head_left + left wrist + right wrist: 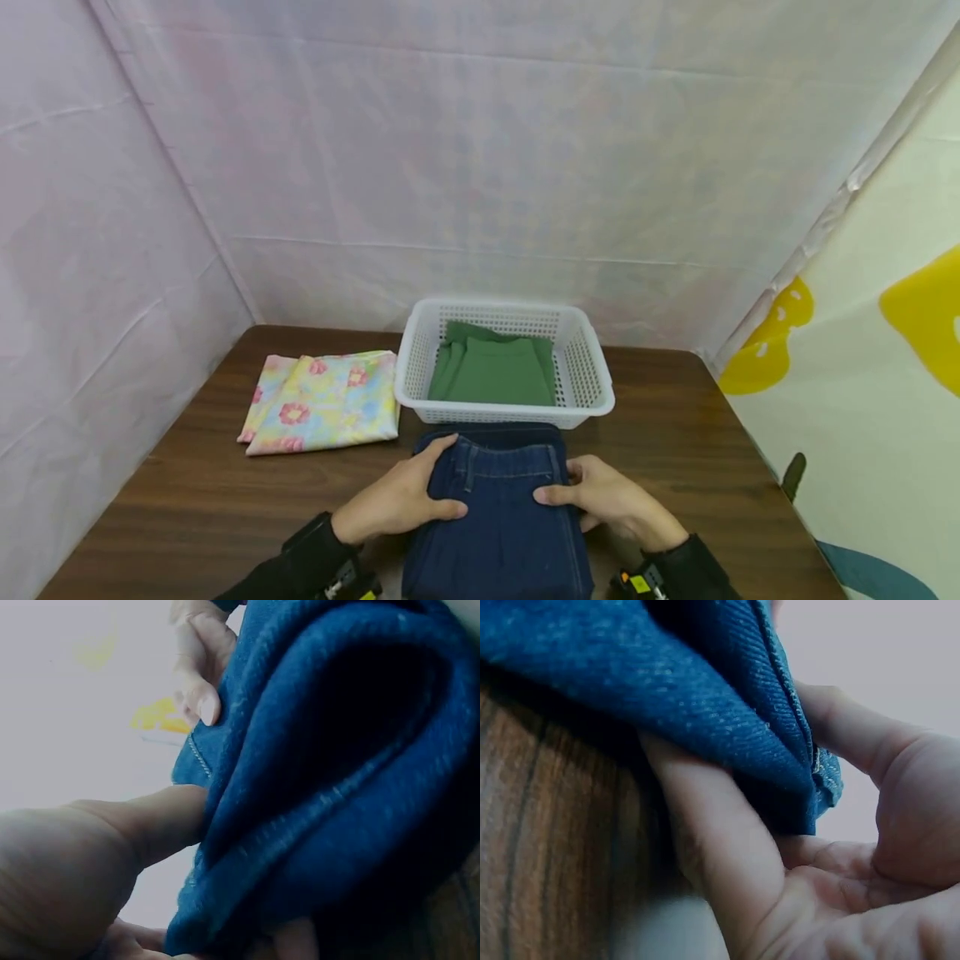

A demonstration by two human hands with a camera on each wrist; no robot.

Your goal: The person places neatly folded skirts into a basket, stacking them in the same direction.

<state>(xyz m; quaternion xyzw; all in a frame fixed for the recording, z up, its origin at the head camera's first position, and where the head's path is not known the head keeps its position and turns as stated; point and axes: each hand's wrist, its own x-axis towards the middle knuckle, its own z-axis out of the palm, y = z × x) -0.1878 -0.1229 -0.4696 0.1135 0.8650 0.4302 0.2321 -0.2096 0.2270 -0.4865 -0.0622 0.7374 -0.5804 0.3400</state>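
Observation:
Folded dark blue jeans (502, 525) lie between both hands at the front of the table, waistband towards the white basket (592, 408). My left hand (401, 500) grips their left side, thumb on top; in the left wrist view, fingertips show beneath the layered denim (360, 825). On the other side my right hand (611, 500) holds the edge, thumb above. The right wrist view has its fingers (712, 825) tucked under the denim (682, 697), close over the wood. Folded green cloth (498, 371) lies inside the basket, just beyond the jeans.
A folded floral cloth (322, 404) in yellow, pink and blue lies left of the basket. The brown wooden table (667, 433) meets white fabric walls (480, 167) at its back and left. Yellow shapes mark the pale sheet (847, 417) on the right.

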